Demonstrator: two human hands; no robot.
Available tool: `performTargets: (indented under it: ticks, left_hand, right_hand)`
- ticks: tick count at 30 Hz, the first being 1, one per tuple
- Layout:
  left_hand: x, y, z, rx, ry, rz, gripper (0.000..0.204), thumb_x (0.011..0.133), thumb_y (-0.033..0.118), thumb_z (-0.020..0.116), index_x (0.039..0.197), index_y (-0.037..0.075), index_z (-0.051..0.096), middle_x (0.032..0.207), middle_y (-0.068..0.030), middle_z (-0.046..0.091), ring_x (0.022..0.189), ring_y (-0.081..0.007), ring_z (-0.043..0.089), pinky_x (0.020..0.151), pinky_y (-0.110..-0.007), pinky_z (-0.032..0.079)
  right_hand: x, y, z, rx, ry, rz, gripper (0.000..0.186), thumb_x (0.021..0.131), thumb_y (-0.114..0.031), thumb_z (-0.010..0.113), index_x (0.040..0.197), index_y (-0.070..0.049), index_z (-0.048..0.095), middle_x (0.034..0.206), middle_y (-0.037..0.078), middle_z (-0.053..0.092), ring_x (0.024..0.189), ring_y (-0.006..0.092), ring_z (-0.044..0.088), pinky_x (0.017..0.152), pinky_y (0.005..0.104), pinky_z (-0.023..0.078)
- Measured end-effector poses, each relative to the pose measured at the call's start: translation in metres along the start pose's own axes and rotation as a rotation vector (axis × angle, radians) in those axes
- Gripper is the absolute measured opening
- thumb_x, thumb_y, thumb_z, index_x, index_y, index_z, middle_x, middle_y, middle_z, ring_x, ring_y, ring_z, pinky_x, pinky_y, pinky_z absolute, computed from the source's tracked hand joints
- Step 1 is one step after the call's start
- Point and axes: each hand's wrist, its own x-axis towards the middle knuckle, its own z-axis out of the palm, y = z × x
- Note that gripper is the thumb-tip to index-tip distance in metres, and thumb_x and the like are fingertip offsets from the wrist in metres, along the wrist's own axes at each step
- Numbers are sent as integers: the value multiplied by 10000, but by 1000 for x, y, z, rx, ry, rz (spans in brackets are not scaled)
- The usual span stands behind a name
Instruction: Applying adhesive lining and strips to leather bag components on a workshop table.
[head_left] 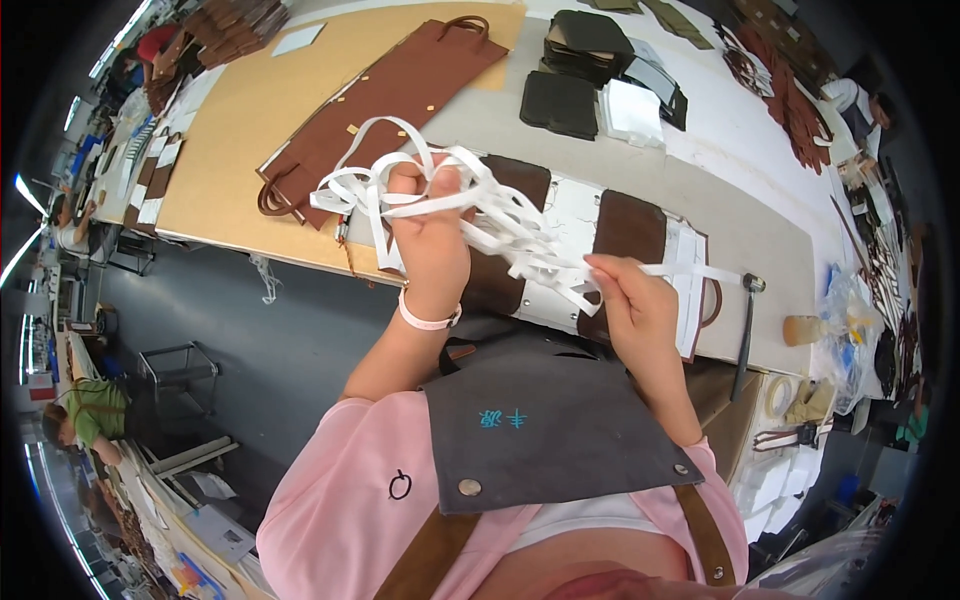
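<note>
A tangled bundle of narrow white tape [510,225] hangs between my hands over the table's near edge. My left hand [430,220] is closed around the looped part of it. With thumb and fingers pinched, my right hand [635,300] grips the lower right of the bundle. One flat strand runs from there to the right, toward a hammer [748,335] lying near the table edge. Under the tape lies a bag piece with dark brown panels [630,228] and a white middle [570,215], partly hidden by the bundle and my hands.
A long reddish-brown bag piece with handles [385,105] lies at the far left of the table. Dark stacked pieces [560,102] and a white stack [630,112] are at the back. A jar [802,330] stands at right. Other people work at tables on the left.
</note>
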Motion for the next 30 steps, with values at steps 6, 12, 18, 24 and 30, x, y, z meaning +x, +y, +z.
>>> performTargets:
  ticks: [6, 12, 18, 24, 30]
  left_hand:
    - [37, 4, -52, -226, 379, 11, 119, 1044, 197, 516, 1030, 79, 517, 863, 4, 567, 738, -61, 550, 588, -232, 461]
    - [39, 16, -72, -215, 384, 163, 151, 1051, 246, 519, 962, 128, 490, 755, 43, 527, 557, -23, 456, 434, -184, 343]
    - [58, 12, -48, -345, 409, 58, 199, 1036, 274, 555, 944, 104, 508, 700, 36, 522, 518, -35, 442, 423, -199, 345]
    - [97, -2, -103, -315, 678, 170, 149, 1037, 224, 535, 949, 111, 496, 771, 21, 547, 533, -51, 450, 418, -205, 342]
    - [110, 5, -55, -57, 360, 314, 132, 1019, 182, 561, 1022, 50, 572, 871, -21, 598, 826, -92, 573, 722, -268, 472]
  right_hand:
    - [-24, 23, -14, -72, 197, 49, 103, 965, -65, 575, 951, -11, 661, 813, 120, 681, 708, 244, 661, 639, 327, 501]
    - [-54, 99, -79, 375, 505, 290, 182, 1037, -144, 518, 1024, 19, 599, 760, 76, 625, 730, 143, 594, 736, 279, 490]
    - [-56, 104, -137, 151, 849, 236, 250, 1056, -222, 494, 1036, 5, 597, 831, 94, 671, 733, 147, 559, 747, 285, 466]
    - [-130, 201, -283, 564, 1328, 185, 277, 1027, -205, 523, 1116, 51, 580, 1044, 131, 669, 720, 146, 509, 651, 274, 428]
    - [-117, 168, -305, 462, 1044, 206, 327, 1000, -182, 549, 1223, 57, 556, 1168, 119, 645, 712, 136, 487, 625, 279, 409]
